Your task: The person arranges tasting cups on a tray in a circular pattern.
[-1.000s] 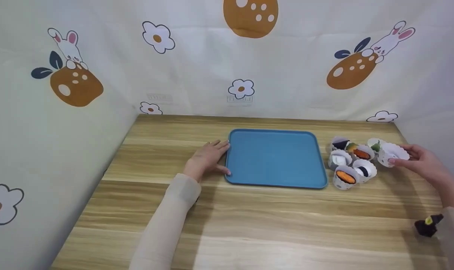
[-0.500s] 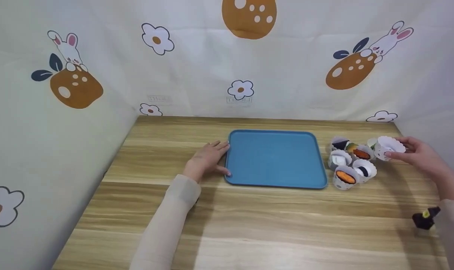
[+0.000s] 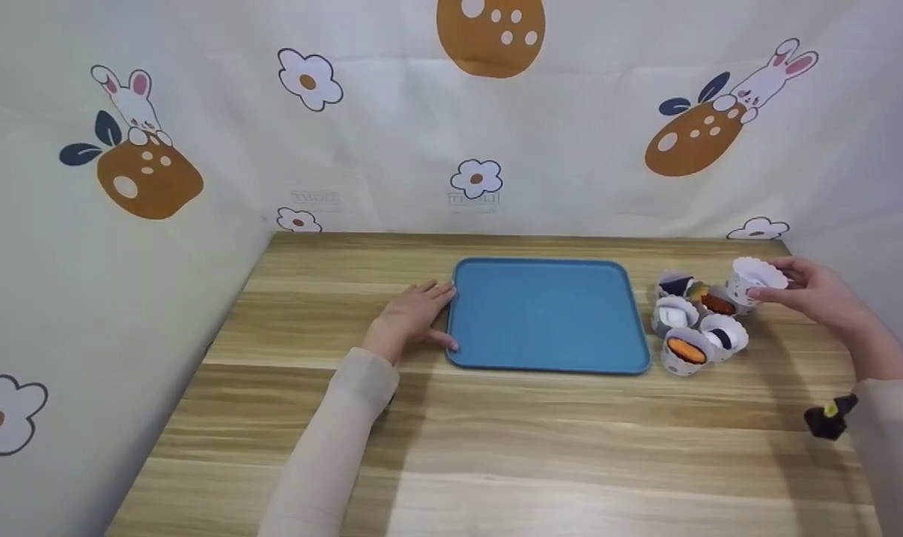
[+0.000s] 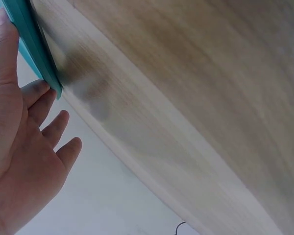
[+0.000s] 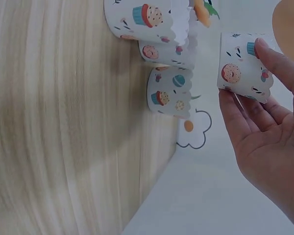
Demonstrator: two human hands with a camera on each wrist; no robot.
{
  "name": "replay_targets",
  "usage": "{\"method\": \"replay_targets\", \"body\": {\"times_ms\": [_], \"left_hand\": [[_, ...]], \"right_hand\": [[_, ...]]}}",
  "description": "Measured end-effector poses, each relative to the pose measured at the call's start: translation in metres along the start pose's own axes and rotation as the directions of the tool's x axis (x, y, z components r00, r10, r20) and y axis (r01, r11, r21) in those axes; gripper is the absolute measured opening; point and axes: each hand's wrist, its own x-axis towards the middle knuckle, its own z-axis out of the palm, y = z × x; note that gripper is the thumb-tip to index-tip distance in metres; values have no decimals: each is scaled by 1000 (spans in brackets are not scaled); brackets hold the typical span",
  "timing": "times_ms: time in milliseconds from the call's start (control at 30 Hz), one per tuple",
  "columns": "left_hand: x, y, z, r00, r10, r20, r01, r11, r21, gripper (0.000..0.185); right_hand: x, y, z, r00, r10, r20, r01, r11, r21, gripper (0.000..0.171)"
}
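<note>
My right hand (image 3: 820, 294) pinches a white paper baking cup (image 5: 244, 66) printed with doughnuts and cupcakes between thumb and fingers. The cup is lifted above the table, at the back right of a cluster of similar cups. What lies inside it cannot be made out. At the left edge of the blue tray (image 3: 548, 315), my left hand (image 3: 412, 317) rests with fingers spread, thumb and fingertips touching the rim. In the cluster, one front cup (image 3: 687, 352) holds an orange-topped piece like toy sushi. Another cup (image 3: 723, 338) holds a white piece with a dark band.
More cups stand to the right of the tray, including one with a white piece (image 3: 673, 316) and one with a reddish topping (image 3: 717, 301). A dark object with a yellow spot (image 3: 828, 419) shows near the right sleeve. A patterned curtain (image 3: 391, 134) borders the wooden table.
My right hand has carried the cup up and to the left, over the back of the cluster. My left hand stays at the tray's edge.
</note>
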Motion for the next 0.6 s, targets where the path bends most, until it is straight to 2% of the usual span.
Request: {"method": "replay_targets", "body": {"times_ms": [300, 600], "left_hand": [[-3, 1, -1, 1000, -3, -11, 3, 1000, -5, 104], [-1, 1, -1, 1000, -6, 0, 6, 1000, 5, 105]], "right_hand": [[8, -17, 8, 1000, -2, 18, 2, 1000, 19, 69], [16, -33, 16, 999, -44, 28, 43, 998, 48, 67]]}}
